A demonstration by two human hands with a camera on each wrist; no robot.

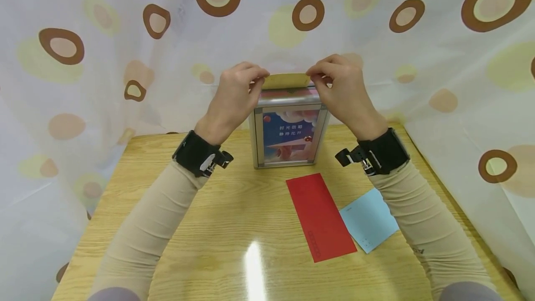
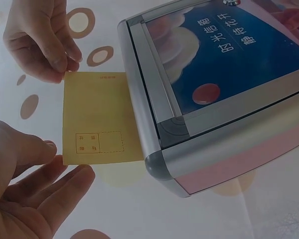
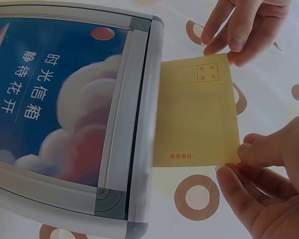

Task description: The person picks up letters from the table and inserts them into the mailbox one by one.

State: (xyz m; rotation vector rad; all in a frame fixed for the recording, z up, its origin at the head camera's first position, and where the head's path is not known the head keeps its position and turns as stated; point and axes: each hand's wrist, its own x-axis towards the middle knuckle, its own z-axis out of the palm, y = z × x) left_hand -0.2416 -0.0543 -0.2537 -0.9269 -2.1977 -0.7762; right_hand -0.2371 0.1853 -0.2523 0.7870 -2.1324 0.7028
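Note:
A yellow envelope (image 1: 286, 81) stands upright at the top of a silver-framed letter box (image 1: 290, 101), its lower part hidden inside or behind the top edge. My left hand (image 1: 239, 91) pinches one upper corner of the envelope between thumb and fingertips. At the opposite corner, my right hand (image 1: 342, 88) pinches it the same way. Printed stamp squares show on the envelope (image 2: 100, 119) in the left wrist view. In the right wrist view, the envelope (image 3: 197, 114) sticks out past the box's rounded edge. The box front carries a blue and pink picture with white characters.
A red envelope (image 1: 321, 217) lies on the wooden table (image 1: 209, 226) in front of the box. Beside it, a light blue envelope (image 1: 369, 219) lies partly under the right forearm in view. A patterned white curtain (image 1: 267, 50) hangs behind and at both sides.

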